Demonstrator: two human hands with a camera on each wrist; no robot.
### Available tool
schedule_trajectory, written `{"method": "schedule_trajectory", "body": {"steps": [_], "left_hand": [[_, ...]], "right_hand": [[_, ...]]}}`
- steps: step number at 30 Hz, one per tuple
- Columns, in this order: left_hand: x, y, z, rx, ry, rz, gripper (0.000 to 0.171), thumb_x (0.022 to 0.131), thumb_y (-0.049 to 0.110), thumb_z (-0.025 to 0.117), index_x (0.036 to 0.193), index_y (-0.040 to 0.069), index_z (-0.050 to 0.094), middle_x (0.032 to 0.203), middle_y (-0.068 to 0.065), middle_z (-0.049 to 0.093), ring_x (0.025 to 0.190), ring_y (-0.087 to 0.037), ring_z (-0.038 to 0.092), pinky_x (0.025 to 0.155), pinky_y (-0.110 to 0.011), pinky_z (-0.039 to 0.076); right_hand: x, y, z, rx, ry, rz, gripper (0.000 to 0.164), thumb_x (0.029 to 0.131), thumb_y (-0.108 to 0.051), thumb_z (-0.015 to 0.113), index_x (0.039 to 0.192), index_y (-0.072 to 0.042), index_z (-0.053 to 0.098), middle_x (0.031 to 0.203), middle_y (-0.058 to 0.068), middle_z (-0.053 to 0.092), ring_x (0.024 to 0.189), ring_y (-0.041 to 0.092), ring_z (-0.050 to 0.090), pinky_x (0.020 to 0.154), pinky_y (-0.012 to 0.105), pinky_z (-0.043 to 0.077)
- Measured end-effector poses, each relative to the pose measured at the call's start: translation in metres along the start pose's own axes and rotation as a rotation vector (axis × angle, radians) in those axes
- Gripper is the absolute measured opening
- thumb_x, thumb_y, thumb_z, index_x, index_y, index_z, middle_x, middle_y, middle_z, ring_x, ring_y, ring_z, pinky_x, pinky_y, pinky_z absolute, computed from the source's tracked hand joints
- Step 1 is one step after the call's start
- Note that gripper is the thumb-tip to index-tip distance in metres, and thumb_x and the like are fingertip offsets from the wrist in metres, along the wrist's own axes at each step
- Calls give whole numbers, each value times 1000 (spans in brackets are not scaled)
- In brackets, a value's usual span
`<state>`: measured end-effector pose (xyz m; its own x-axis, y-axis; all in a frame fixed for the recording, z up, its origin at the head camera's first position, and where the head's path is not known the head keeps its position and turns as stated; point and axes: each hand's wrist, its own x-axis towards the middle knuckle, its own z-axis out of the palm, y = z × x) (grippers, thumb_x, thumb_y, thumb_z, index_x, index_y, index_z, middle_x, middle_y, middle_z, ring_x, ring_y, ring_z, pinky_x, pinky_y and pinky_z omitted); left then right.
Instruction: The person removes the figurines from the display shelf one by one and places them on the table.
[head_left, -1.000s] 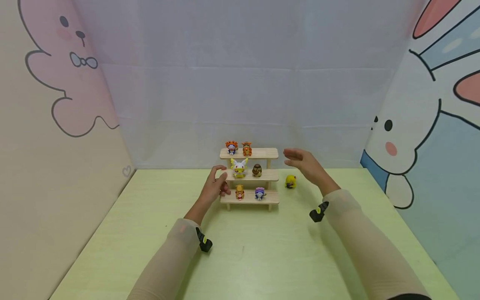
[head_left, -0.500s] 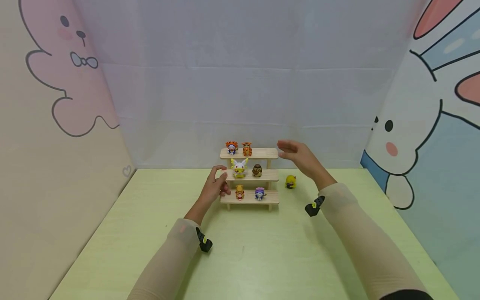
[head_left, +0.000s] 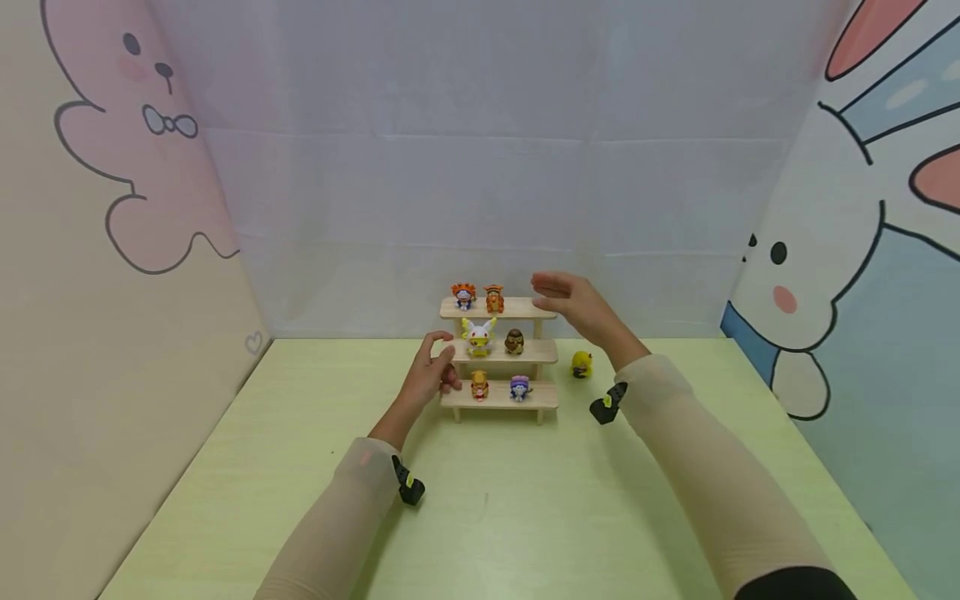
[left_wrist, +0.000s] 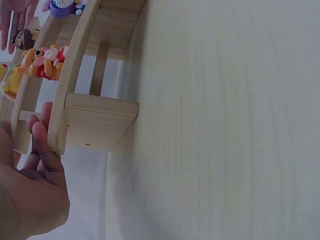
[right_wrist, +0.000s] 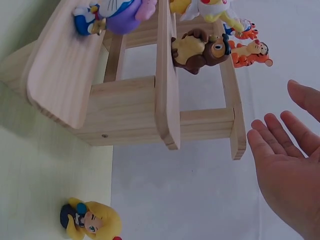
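Note:
A three-tier wooden display stand (head_left: 542, 393) stands near the back wall, with two small figurines on each tier. My left hand (head_left: 427, 371) grips its left end; in the left wrist view the curled fingers (left_wrist: 42, 142) reach around the ends of the boards. My right hand (head_left: 581, 308) is raised at the right end of the top tier, fingers extended and holding nothing. The right wrist view shows its fingertips close to that board's end. On the top tier are a tiger figurine (head_left: 494, 298) and an orange-maned figurine (head_left: 463, 296), both left of centre.
A yellow figurine (head_left: 581, 364) lies on the table (head_left: 487, 517) right of the stand. The middle tier holds a white-and-yellow figurine (head_left: 477, 337) and an owl figurine (head_left: 514, 341). A bear figurine (head_left: 479, 385) and a purple figurine (head_left: 520, 387) occupy the bottom tier.
My right hand has moved left and slightly up, from beside the stand to over the top tier's right end. My left hand, the stand and the figurines stay where they were.

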<state>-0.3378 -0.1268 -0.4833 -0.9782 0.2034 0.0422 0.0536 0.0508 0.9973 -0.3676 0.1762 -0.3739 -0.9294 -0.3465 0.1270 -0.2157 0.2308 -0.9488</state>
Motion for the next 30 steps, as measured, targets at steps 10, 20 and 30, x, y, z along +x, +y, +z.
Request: {"method": "schedule_trajectory", "body": {"steps": [10, 20, 30], "left_hand": [[3, 0, -1, -30, -14, -20, 45, 112, 28, 46, 152, 11, 35, 67, -7, 55, 57, -17, 66, 51, -24, 48], [2, 0, 1, -4, -11, -6, 46, 112, 32, 46, 152, 11, 35, 67, -6, 55, 58, -16, 66, 52, -23, 48], [2, -2, 1, 3, 4, 10, 46, 112, 32, 47, 150, 10, 36, 65, -4, 54, 56, -14, 65, 51, -23, 48]], "right_hand": [[14, -3, 23, 2, -11, -14, 58, 103, -19, 66, 155, -3, 43, 158, 18, 44, 144, 35, 45, 118, 53, 36], [21, -7, 38, 12, -13, -30, 56, 104, -13, 65, 154, -2, 43, 154, 16, 48, 142, 35, 47, 115, 50, 40], [24, -13, 46, -43, -15, 0, 58, 102, -20, 68, 155, -8, 45, 155, 11, 49, 145, 29, 45, 116, 51, 38]]}}
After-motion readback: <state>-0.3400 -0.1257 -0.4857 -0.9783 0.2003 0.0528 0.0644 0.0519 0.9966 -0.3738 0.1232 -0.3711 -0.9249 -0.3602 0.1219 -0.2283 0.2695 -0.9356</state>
